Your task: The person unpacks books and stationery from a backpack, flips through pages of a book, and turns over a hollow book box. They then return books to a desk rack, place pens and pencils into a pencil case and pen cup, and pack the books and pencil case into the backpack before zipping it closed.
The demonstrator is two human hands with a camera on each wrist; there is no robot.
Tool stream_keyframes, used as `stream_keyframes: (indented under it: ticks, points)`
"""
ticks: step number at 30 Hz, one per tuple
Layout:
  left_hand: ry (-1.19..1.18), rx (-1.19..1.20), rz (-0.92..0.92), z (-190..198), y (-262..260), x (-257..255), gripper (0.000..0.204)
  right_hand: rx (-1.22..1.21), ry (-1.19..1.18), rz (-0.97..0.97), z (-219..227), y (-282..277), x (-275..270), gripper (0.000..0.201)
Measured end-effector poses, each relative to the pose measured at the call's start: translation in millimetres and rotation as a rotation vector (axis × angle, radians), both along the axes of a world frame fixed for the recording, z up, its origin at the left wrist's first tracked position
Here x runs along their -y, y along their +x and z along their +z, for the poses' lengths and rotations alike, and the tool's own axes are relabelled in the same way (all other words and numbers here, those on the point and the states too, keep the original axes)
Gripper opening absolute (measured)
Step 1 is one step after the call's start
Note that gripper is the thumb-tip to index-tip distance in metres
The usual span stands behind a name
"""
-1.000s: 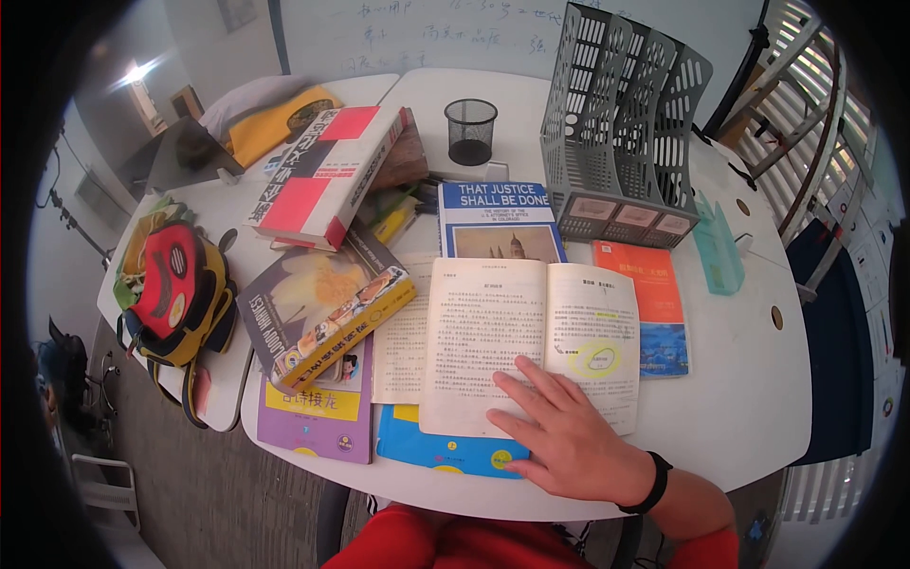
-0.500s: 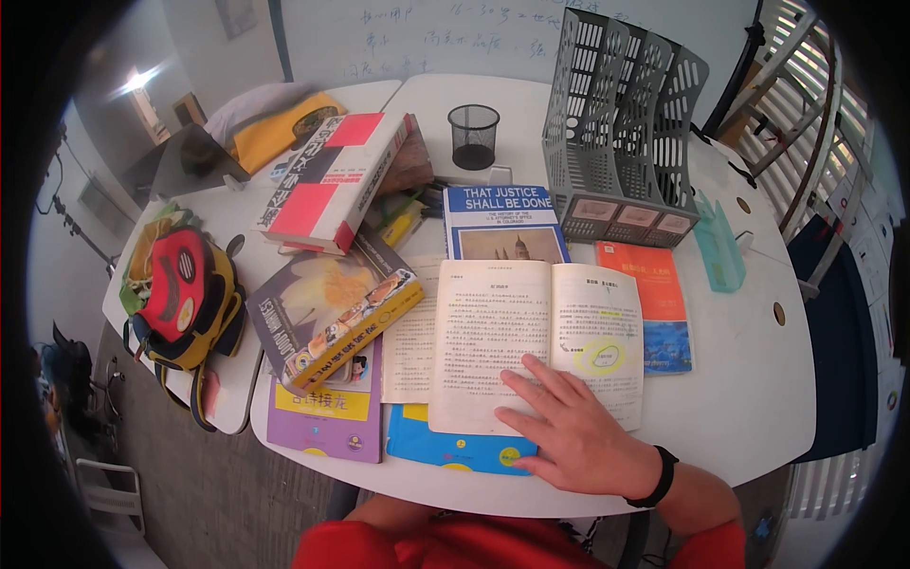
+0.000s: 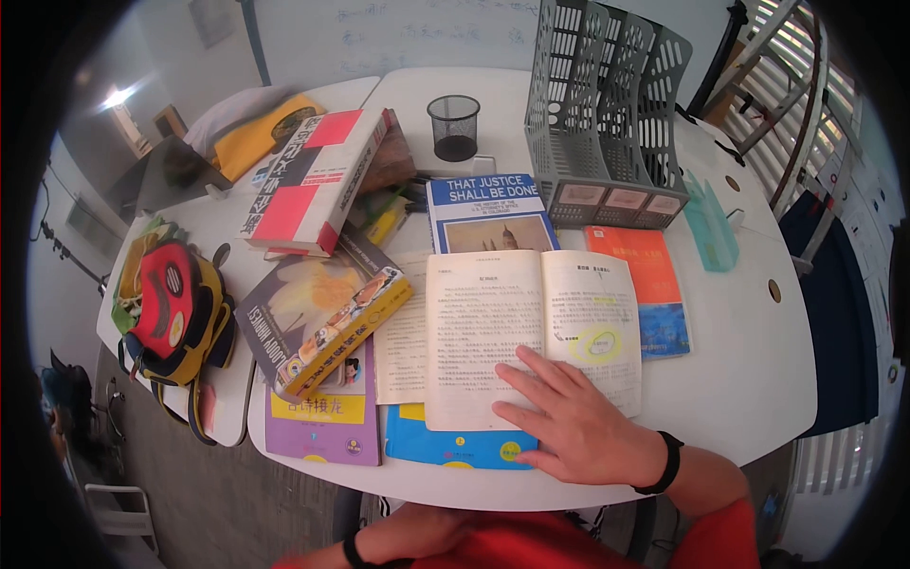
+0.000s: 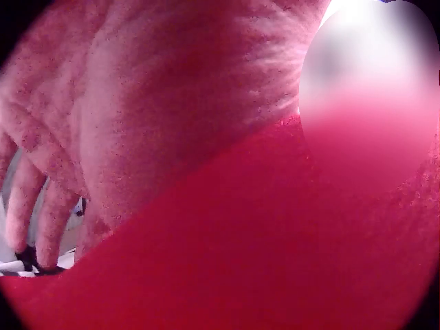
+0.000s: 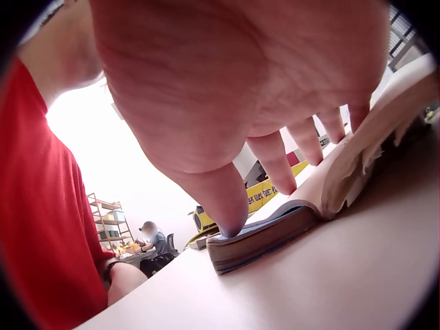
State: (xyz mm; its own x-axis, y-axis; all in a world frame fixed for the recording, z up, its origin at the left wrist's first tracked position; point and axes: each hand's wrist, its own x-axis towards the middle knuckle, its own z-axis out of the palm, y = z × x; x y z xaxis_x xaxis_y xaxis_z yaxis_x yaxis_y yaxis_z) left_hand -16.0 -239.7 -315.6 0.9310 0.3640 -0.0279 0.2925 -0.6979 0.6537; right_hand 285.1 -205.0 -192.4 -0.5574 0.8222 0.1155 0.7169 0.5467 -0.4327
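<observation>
An open book (image 3: 483, 332) with printed pages lies on the table, a yellow highlighter ring on its right page. My right hand (image 3: 578, 431) rests across its lower middle with fingers spread over the pages. In the right wrist view the thumb (image 5: 223, 206) touches the cover of a blue book (image 5: 268, 237), the same blue book (image 3: 455, 448) that shows under the open one. Below the table edge, my left hand (image 3: 422, 531) lies at the red shirt, holding nothing visible. The left wrist view shows its palm (image 4: 151, 89) and loosely extended fingers.
Left of the open book are a purple book (image 3: 318, 436), a thick boxed item (image 3: 322, 303) and a large red-and-white book (image 3: 318, 180). Behind stand a mesh pen cup (image 3: 453, 128) and a grey file rack (image 3: 611, 123). An orange book (image 3: 630, 266) lies right; a backpack (image 3: 175, 303), far left.
My left hand and its dark wristband have come into view at the bottom, by the lap. The right hand stays on the open book. The head view has shifted slightly.
</observation>
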Motion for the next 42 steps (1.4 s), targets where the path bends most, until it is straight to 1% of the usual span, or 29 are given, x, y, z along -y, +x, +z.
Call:
stream_keyframes:
  ticks: [1,2,4,5,7,8,9,11,13,15,17,18,20,21,23,24,26,30,32,33,35,36,38,39,41,42]
  points:
    - [-0.048,-0.044,-0.078,6.9,-11.7,2.1,0.036,-0.010,0.003,-0.002,-0.5,-0.1,0.2,0.060]
    - [-0.049,-0.044,-0.084,24.9,-17.7,0.6,0.036,-0.019,0.007,-0.003,-0.5,0.0,0.3,0.062]
    - [-0.675,-0.202,-0.094,77.1,-21.9,-11.1,0.031,-0.023,0.003,-0.002,1.2,0.6,0.0,0.062]
    - [-0.673,-0.204,-0.097,94.5,-21.7,-17.1,0.031,-0.028,-0.001,0.004,2.2,0.8,-0.4,0.062]
    - [-0.915,-0.072,-0.177,123.2,-19.1,-33.0,0.029,-0.016,-0.003,0.010,5.2,1.7,-0.9,0.059]
    - [-1.098,-0.225,-0.194,134.6,-18.5,-48.3,0.049,-0.002,-0.004,0.019,6.3,1.6,-0.9,0.058]
    - [-1.095,-0.225,-0.190,141.4,-19.7,-58.1,0.049,-0.004,-0.001,0.022,6.1,1.5,-1.0,0.058]
    - [-0.878,0.041,-0.025,153.0,-21.3,-73.9,0.031,-0.022,0.001,0.026,5.8,2.5,-2.0,0.057]
    - [-0.668,0.077,0.222,160.3,-15.9,-102.6,0.030,-0.027,0.003,0.035,7.4,3.4,-2.3,0.056]
    - [-0.494,0.133,0.540,163.8,5.7,-129.4,0.032,-0.031,0.015,0.034,9.2,4.4,-3.4,0.055]
    - [-0.240,0.272,0.589,150.5,21.1,-154.3,0.036,-0.066,-0.003,0.037,8.7,6.4,-1.8,0.052]
    - [-0.238,0.270,0.580,148.5,27.6,-163.1,0.036,-0.067,0.001,0.028,9.0,7.5,-1.2,0.052]
    - [-0.066,0.234,0.597,144.9,38.6,-176.7,0.045,-0.089,-0.004,0.026,9.1,9.1,0.5,0.051]
    - [-0.068,0.230,0.589,141.0,41.7,-183.1,0.045,-0.092,-0.006,0.019,9.2,9.6,1.2,0.051]
    - [-0.007,0.150,0.559,135.2,45.3,-192.4,0.054,-0.107,-0.007,0.021,9.7,10.7,1.4,0.051]
    - [-0.009,0.149,0.554,136.2,47.9,-193.4,0.054,-0.108,-0.008,0.016,9.8,11.5,1.3,0.051]
    - [-0.107,0.179,0.612,137.7,52.1,-193.3,0.057,-0.118,-0.003,0.022,9.6,12.2,1.9,0.051]
    - [-0.020,0.163,0.565,134.2,55.7,-206.0,0.059,-0.104,-0.005,0.029,10.5,11.6,0.0,0.051]
    - [-0.177,0.041,0.614,139.1,60.4,-208.8,0.060,-0.100,-0.003,0.024,10.2,11.1,0.3,0.050]
    - [-0.180,0.040,0.618,136.7,60.9,-209.4,0.060,-0.100,-0.006,0.028,9.9,10.7,-0.1,0.050]
    - [-0.333,0.144,0.630,127.8,61.8,-211.7,0.061,-0.088,-0.004,0.021,9.7,9.9,-1.2,0.050]
    - [-0.333,0.142,0.635,122.8,62.9,-212.1,0.061,-0.090,-0.005,0.026,9.4,9.6,-1.8,0.050]
    - [-0.556,0.290,0.677,113.8,66.7,-211.5,0.060,-0.082,-0.008,0.013,8.0,8.7,-2.4,0.050]
    - [-0.558,0.285,0.680,115.9,69.1,-209.3,0.060,-0.087,-0.012,0.014,7.1,7.9,-2.9,0.050]
    - [-0.727,0.434,0.735,124.0,72.7,-205.2,0.057,-0.089,-0.005,0.012,5.8,7.2,-4.4,0.050]
    - [-0.728,0.429,0.738,122.5,71.8,-206.2,0.057,-0.094,-0.009,0.012,5.2,7.0,-4.9,0.050]
